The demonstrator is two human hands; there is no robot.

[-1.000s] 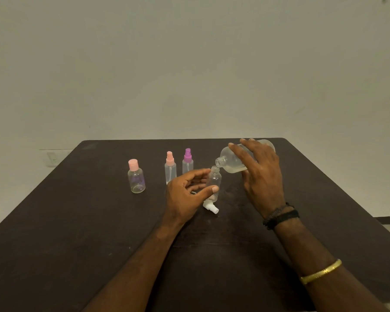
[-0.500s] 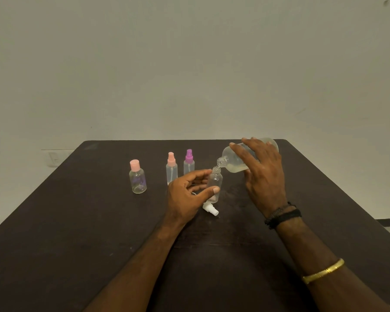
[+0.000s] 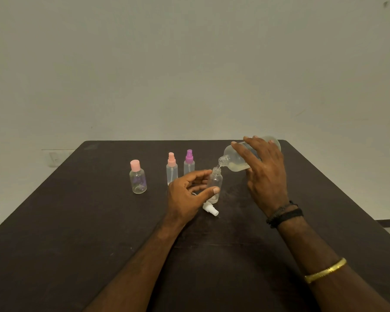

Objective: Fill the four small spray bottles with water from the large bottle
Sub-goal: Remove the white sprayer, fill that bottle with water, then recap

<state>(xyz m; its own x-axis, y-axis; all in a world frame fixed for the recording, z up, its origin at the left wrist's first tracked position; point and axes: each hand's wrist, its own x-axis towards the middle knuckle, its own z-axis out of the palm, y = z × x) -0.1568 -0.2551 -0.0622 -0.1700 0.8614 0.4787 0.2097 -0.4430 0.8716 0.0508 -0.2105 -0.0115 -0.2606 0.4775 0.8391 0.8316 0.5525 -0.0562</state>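
Note:
My right hand [image 3: 265, 174] grips the large clear bottle [image 3: 236, 162], tilted on its side with its open mouth just above the neck of a small uncapped clear bottle [image 3: 216, 183]. My left hand [image 3: 187, 194] steadies that small bottle upright on the dark table [image 3: 77, 233], thumb in front of it and fingers behind. Its white spray cap [image 3: 210, 209] lies on the table just in front of it. Three capped small bottles stand to the left: a wider one with a pink cap [image 3: 137, 177], a slim one with a pink sprayer [image 3: 172, 168] and one with a purple sprayer [image 3: 189, 162].
A pale wall rises behind the table's far edge. A wall socket [image 3: 54, 158] shows at the left beyond the table. Bands sit on my right wrist, a gold bangle [image 3: 325, 270] further up the forearm.
The large bottle has tipped slightly further, its mouth closer over the small bottle's neck. Both hands have stayed nearly in place.

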